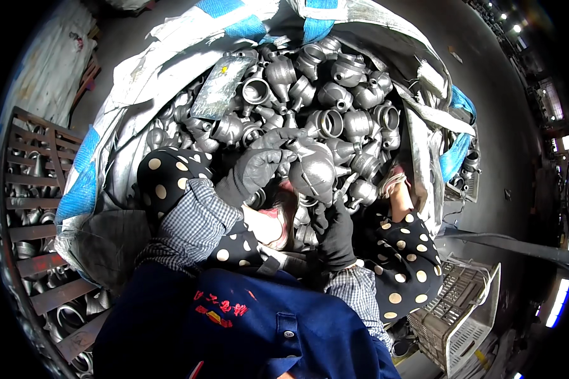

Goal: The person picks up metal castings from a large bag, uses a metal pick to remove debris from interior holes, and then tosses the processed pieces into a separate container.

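A rounded, dark grey metal casting (313, 169) with a short neck is held up in front of me, above a heap of similar castings. My left hand (253, 169), in a dark grey glove, curls its fingers round the upper left of this casting, by the neck. From below right my right hand (336, 232), in the same kind of glove, grips its lower edge between thumb and fingers. The fingertips of both hands are partly hidden. More hollow castings (357, 125) with open round mouths and narrow spouts lie just beyond.
A large white woven sack (417, 38) with blue straps surrounds the heap. On the castings rests a flat grey plate (221, 87). Left stands a rusty metal cage (38, 234) holding castings; at lower right, a plastic crate (452, 309). My shoes are among the castings.
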Available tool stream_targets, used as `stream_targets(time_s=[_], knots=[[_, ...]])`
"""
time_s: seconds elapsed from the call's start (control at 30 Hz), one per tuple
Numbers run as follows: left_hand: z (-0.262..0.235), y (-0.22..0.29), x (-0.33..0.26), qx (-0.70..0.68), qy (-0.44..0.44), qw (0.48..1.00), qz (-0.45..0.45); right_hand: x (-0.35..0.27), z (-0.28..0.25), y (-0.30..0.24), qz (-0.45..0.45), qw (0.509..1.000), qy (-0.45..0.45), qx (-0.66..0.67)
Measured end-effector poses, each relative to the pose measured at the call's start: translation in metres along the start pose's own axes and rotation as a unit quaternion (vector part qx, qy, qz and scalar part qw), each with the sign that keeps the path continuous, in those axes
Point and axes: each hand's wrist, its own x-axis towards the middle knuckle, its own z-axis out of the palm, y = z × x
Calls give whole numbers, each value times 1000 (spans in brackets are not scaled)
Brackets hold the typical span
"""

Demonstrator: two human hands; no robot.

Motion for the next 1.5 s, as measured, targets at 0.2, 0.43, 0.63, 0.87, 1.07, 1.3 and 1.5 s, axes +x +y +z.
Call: stream_targets(time_s=[0.2,0.43,0.63,0.87,1.07,1.3,1.5], knots=[[-3,-3,3,3,43,999,33,-5,2,-1,-25,997,-11,-75],[-11,-8,1,14,127,991,37,1,7,-8,-58,997,-29,-47],[22,8,9,-23,344,932,-110,2,-8,-7,-87,989,-41,-109],[3,1,3,8,271,961,-62,-7,9,-15,-76,987,-7,-138],[11,1,8,63,341,935,-74,-9,22,-16,-121,982,-10,-145],[-17,-3,1,114,140,982,50,-13,8,-21,-60,988,-91,-108],[-3,-3,0,-46,95,994,-22,-10,-3,-10,41,984,-161,72]])
